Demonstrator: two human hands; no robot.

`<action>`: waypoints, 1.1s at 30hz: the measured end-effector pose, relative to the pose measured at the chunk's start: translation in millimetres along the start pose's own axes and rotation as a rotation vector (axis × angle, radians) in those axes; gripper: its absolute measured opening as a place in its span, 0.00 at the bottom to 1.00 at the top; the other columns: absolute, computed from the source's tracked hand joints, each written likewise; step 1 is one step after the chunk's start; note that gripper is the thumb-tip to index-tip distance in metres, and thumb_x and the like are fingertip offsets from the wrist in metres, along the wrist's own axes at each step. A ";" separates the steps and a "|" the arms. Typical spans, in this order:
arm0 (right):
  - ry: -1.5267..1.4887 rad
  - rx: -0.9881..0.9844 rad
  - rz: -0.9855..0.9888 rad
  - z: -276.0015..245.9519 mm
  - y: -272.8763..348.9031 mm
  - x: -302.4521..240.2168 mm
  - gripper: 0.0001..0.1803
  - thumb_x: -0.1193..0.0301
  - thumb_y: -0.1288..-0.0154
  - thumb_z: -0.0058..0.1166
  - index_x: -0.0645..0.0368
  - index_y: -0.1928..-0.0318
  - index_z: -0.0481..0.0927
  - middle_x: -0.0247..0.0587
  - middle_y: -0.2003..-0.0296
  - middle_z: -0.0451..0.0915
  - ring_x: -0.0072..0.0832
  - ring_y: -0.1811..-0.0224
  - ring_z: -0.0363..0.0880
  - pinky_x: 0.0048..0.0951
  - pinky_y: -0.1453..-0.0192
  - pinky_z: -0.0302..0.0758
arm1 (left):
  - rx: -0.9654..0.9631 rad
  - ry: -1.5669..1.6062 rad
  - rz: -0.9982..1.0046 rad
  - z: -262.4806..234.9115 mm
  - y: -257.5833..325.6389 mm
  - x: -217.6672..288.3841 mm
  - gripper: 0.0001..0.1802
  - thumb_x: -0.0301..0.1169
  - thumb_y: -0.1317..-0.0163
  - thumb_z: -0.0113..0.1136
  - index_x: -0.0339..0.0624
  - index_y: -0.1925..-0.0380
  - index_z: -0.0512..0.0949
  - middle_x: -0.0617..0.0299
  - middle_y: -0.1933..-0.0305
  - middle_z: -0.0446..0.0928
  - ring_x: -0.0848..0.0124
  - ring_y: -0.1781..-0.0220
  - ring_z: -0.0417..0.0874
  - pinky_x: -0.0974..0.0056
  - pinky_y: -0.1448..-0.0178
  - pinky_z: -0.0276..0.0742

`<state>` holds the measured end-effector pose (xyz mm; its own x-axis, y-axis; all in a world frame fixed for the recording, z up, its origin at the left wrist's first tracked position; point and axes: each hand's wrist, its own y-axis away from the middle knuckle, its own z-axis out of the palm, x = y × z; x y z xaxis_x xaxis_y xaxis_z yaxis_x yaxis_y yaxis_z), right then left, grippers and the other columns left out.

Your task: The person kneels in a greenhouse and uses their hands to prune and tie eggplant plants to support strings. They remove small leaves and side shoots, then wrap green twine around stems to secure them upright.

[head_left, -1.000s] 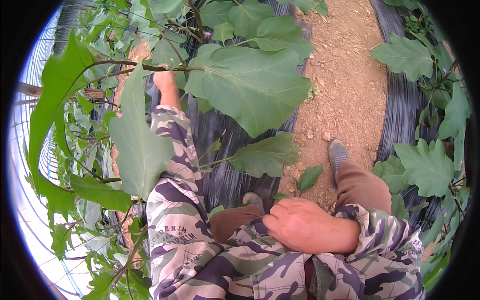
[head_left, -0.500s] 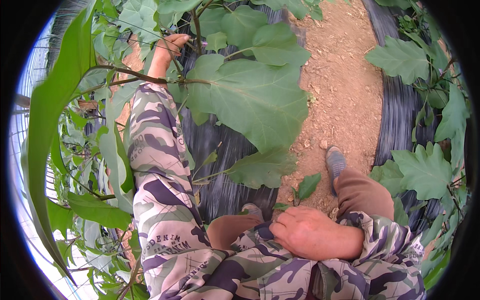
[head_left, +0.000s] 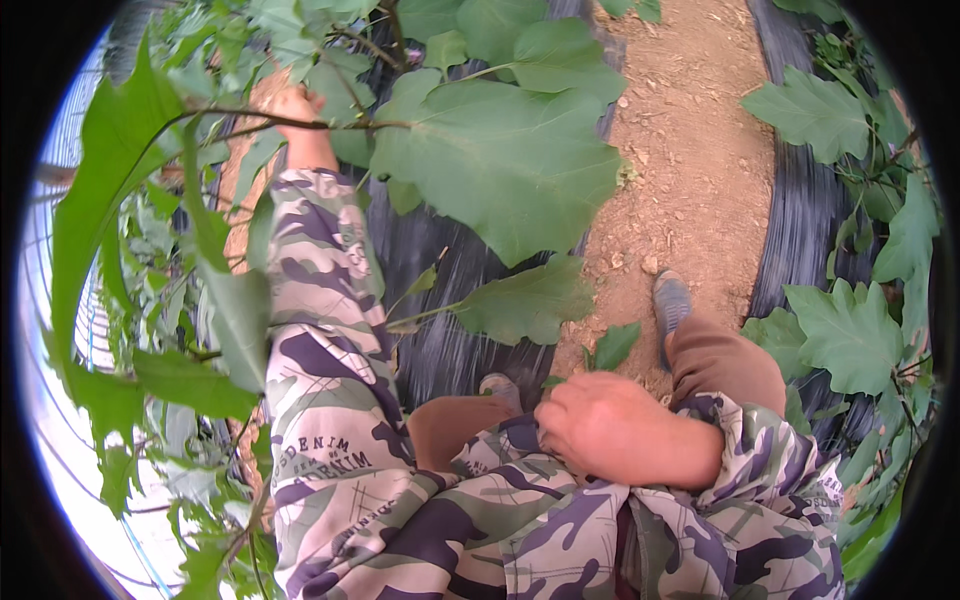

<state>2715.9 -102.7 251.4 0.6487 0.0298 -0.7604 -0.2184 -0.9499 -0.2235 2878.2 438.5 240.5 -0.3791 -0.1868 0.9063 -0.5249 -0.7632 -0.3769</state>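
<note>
My left hand point(head_left: 298, 112) reaches up and forward among the stems and big leaves of a tall green plant point(head_left: 500, 160). A thin branch point(head_left: 300, 122) crosses in front of it and leaves hide its fingers, so I cannot tell what they hold. The camouflage sleeve runs down the left of the view. My right hand point(head_left: 600, 425) lies low against the front of my camouflage jacket point(head_left: 540, 520), fingers curled in a loose fist at the hem.
Black plastic mulch point(head_left: 450, 330) covers the plant bed beside me. A bare brown soil path point(head_left: 690, 170) runs ahead, with my shoes point(head_left: 670, 300) on it. More broad-leaved plants point(head_left: 850, 330) stand on a second mulch strip at the right.
My left arm has stretched further up and forward into the foliage. The right hand has stayed at the jacket front.
</note>
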 end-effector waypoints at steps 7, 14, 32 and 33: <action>0.188 0.031 0.007 37.6 10.4 -49.3 0.09 0.70 0.52 0.54 0.61 0.72 0.73 0.45 0.74 0.75 0.40 0.67 0.75 0.37 0.63 0.73 | -0.169 -0.845 -0.205 -41.0 268.8 43.8 0.13 0.32 0.48 0.57 0.32 0.68 0.75 0.53 0.76 0.77 0.68 0.81 0.77 0.65 0.78 0.74; 0.147 -0.119 0.090 96.0 30.9 -93.0 0.10 0.67 0.51 0.56 0.63 0.73 0.78 0.52 0.77 0.76 0.48 0.72 0.75 0.42 0.68 0.70 | -1.508 -1.074 -0.338 -66.9 491.0 216.5 0.28 0.42 0.48 0.59 0.41 0.49 0.68 0.44 0.60 0.77 0.49 0.56 0.77 0.53 0.53 0.71; 0.092 -0.417 0.199 274.3 -30.7 -53.7 0.11 0.67 0.51 0.54 0.58 0.67 0.80 0.48 0.68 0.79 0.44 0.62 0.77 0.40 0.58 0.73 | 0.266 -0.701 -0.786 -398.9 492.2 221.1 0.10 0.31 0.44 0.55 0.34 0.67 0.77 0.58 0.76 0.76 0.70 0.80 0.77 0.68 0.77 0.74; 0.094 -0.427 0.237 285.3 -37.5 -37.5 0.11 0.67 0.51 0.53 0.57 0.67 0.80 0.48 0.68 0.79 0.44 0.62 0.77 0.40 0.58 0.73 | 0.241 -0.636 -0.762 -411.5 485.0 191.2 0.11 0.30 0.45 0.55 0.34 0.66 0.77 0.58 0.75 0.77 0.69 0.79 0.77 0.68 0.77 0.74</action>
<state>2491.8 20.5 114.3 0.6848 -0.2117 -0.6973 -0.0622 -0.9704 0.2335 2237.5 287.2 152.3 0.5035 0.1597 0.8491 -0.2633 -0.9076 0.3269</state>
